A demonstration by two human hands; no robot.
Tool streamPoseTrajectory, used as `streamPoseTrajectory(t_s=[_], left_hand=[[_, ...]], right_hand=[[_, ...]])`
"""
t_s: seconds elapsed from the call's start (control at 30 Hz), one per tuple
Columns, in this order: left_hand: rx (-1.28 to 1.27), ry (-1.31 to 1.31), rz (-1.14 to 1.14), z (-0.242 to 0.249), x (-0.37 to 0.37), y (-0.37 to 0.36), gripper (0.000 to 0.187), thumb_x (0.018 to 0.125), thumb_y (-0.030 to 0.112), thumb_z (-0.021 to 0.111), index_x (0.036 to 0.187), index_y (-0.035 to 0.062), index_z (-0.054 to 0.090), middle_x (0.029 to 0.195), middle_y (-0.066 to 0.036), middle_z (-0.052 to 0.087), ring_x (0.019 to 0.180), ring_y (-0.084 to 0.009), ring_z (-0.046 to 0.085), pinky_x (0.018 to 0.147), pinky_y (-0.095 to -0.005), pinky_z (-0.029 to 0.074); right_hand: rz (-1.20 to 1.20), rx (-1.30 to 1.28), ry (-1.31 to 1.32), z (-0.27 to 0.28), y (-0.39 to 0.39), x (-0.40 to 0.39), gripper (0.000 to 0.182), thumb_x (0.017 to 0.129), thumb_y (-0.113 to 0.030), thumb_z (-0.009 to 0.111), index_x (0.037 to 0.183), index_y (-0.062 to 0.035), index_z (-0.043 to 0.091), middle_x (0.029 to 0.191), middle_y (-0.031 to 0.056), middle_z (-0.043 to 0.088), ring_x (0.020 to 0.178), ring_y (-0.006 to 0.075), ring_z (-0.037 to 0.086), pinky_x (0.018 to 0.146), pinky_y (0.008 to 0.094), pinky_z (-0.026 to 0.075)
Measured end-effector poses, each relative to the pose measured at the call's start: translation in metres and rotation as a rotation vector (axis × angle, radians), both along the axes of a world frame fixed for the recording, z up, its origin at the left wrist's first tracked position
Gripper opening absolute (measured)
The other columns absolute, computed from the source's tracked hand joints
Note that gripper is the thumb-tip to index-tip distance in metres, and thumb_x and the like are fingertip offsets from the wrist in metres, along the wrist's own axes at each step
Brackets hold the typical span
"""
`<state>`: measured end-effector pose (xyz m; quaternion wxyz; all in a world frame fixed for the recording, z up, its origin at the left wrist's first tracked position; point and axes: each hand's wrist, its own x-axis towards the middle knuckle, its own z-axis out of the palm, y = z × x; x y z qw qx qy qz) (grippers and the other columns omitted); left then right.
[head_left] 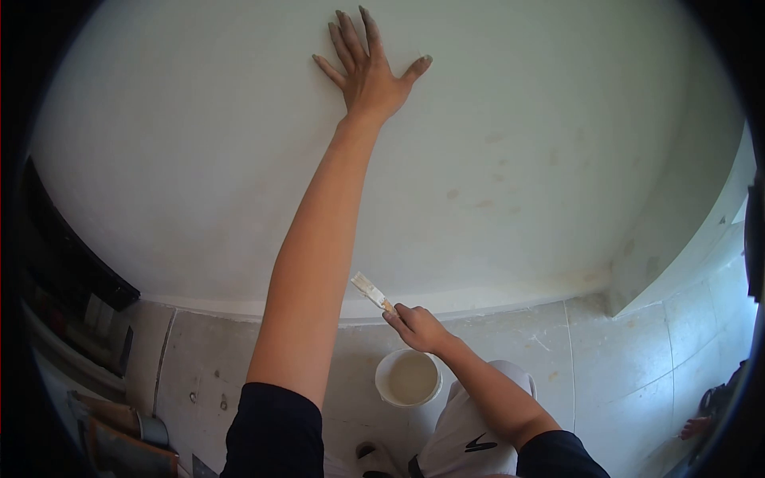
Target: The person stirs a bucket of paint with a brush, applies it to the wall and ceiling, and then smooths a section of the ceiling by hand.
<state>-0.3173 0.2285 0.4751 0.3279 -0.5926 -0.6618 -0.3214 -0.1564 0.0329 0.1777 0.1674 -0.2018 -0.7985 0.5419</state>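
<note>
High on the pale wall (pixel 215 151), my left hand (pixel 368 80) lies flat with its fingers spread, holding nothing. Dark smudges show on its fingertips. Lower down, near the foot of the wall, my right hand (pixel 416 327) is closed around the handle of a paintbrush (pixel 368 290). The brush's whitish bristle end points up and left, and white residue coats it. Below that hand a white bucket (pixel 385 389) stands on the floor with a pale, milky liquid (pixel 414 379) inside.
Grey floor tiles (pixel 203 358) run along the wall. Faint brownish smudges mark the wall at right, beside a protruding wall section (pixel 677 215). A dark cabinet-like object (pixel 76 247) and a wooden frame (pixel 127 454) stand at left. Another person's hand (pixel 696 428) shows at lower right.
</note>
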Motion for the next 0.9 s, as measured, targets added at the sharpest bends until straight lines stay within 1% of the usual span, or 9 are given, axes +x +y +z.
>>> streamPoseTrajectory(t_s=[0.07, 0.17, 0.27, 0.47, 0.53, 0.67, 0.77, 0.87, 0.9], left_hand=[[-0.044, -0.04, 0.03, 0.005, 0.003, 0.003, 0.129, 0.084, 0.06, 0.075, 0.162, 0.0145, -0.018, 0.168, -0.022, -0.017, 0.155, -0.0387, -0.021, 0.114, -0.0704, -0.016], [-0.1, -0.024, -0.068, 0.015, -0.017, -0.008, 0.125, 0.087, 0.054, 0.075, 0.161, 0.0171, -0.019, 0.168, -0.02, -0.02, 0.155, -0.0367, -0.022, 0.113, -0.0713, -0.016], [-0.095, -0.002, -0.113, 0.025, -0.037, -0.017, 0.125, 0.087, 0.051, 0.076, 0.162, 0.0191, -0.019, 0.169, -0.018, -0.02, 0.155, -0.0355, -0.021, 0.114, -0.0705, -0.016], [-0.057, -0.043, -0.086, 0.053, -0.06, -0.029, 0.126, 0.086, 0.05, 0.077, 0.162, 0.0195, -0.019, 0.169, -0.018, -0.018, 0.156, -0.036, -0.02, 0.115, -0.0695, -0.016], [-0.054, -0.05, -0.085, 0.057, -0.066, -0.03, 0.127, 0.086, 0.05, 0.078, 0.162, 0.0195, -0.019, 0.169, -0.018, -0.017, 0.156, -0.0363, -0.019, 0.115, -0.07, -0.015], [-0.04, -0.053, -0.087, 0.052, -0.052, -0.027, 0.128, 0.085, 0.049, 0.079, 0.162, 0.0195, -0.018, 0.169, -0.019, -0.016, 0.156, -0.0376, -0.018, 0.114, -0.0715, -0.015], [-0.008, -0.06, -0.109, 0.057, -0.057, -0.034, 0.123, 0.086, 0.044, 0.078, 0.163, 0.0151, -0.013, 0.169, -0.023, -0.012, 0.156, -0.0403, -0.014, 0.114, -0.0737, -0.013], [-0.027, -0.094, -0.1, 0.058, -0.056, -0.031, 0.126, 0.085, 0.045, 0.08, 0.162, 0.02, -0.017, 0.169, -0.02, -0.017, 0.155, -0.0398, -0.018, 0.113, -0.0728, -0.016], [-0.029, -0.096, -0.103, 0.057, -0.056, -0.031, 0.126, 0.085, 0.045, 0.08, 0.162, 0.0199, -0.017, 0.169, -0.02, -0.017, 0.155, -0.0399, -0.018, 0.113, -0.0727, -0.016]], right_hand=[[-0.004, 0.026, -0.032, 0.002, 0.0, 0.001, 0.047, 0.107, -0.04, 0.047, 0.085, 0.0003, 0.057, 0.062, 0.022, 0.059, 0.06, 0.043, 0.06, 0.062, 0.0518, 0.046], [-0.048, 0.086, -0.036, -0.001, -0.003, 0.0, 0.046, 0.107, -0.04, 0.048, 0.086, 0.0003, 0.057, 0.063, 0.0225, 0.06, 0.063, 0.0445, 0.061, 0.062, 0.0529, 0.047], [-0.086, 0.12, -0.092, 0.012, -0.007, 0.006, 0.047, 0.106, -0.041, 0.049, 0.086, 0.0004, 0.057, 0.064, 0.0231, 0.062, 0.064, 0.0456, 0.062, 0.063, 0.054, 0.047], [-0.181, 0.197, -0.237, 0.031, -0.018, 0.019, 0.045, 0.106, -0.041, 0.049, 0.088, 0.0002, 0.057, 0.069, 0.0252, 0.064, 0.07, 0.0484, 0.064, 0.066, 0.0564, 0.049], [-0.225, 0.215, -0.262, 0.031, -0.021, 0.028, 0.045, 0.106, -0.041, 0.05, 0.088, 0.0, 0.057, 0.069, 0.0252, 0.064, 0.07, 0.0483, 0.064, 0.067, 0.0568, 0.049], [-0.269, 0.247, -0.317, 0.006, -0.022, 0.069, 0.043, 0.105, -0.039, 0.051, 0.087, -0.0005, 0.058, 0.069, 0.0246, 0.064, 0.07, 0.0484, 0.064, 0.066, 0.0571, 0.05], [-0.308, 0.246, -0.367, 0.018, -0.034, 0.077, 0.042, 0.105, -0.038, 0.051, 0.088, 0.0, 0.058, 0.068, 0.0249, 0.064, 0.069, 0.0484, 0.063, 0.065, 0.057, 0.05], [-0.328, 0.223, -0.39, 0.013, -0.037, 0.093, 0.043, 0.105, -0.038, 0.051, 0.087, 0.0002, 0.059, 0.068, 0.0252, 0.064, 0.068, 0.0488, 0.063, 0.064, 0.0567, 0.049], [-0.334, 0.216, -0.395, 0.013, -0.039, 0.1, 0.043, 0.105, -0.038, 0.051, 0.087, 0.0002, 0.059, 0.068, 0.0252, 0.064, 0.067, 0.0489, 0.063, 0.063, 0.0567, 0.049]])
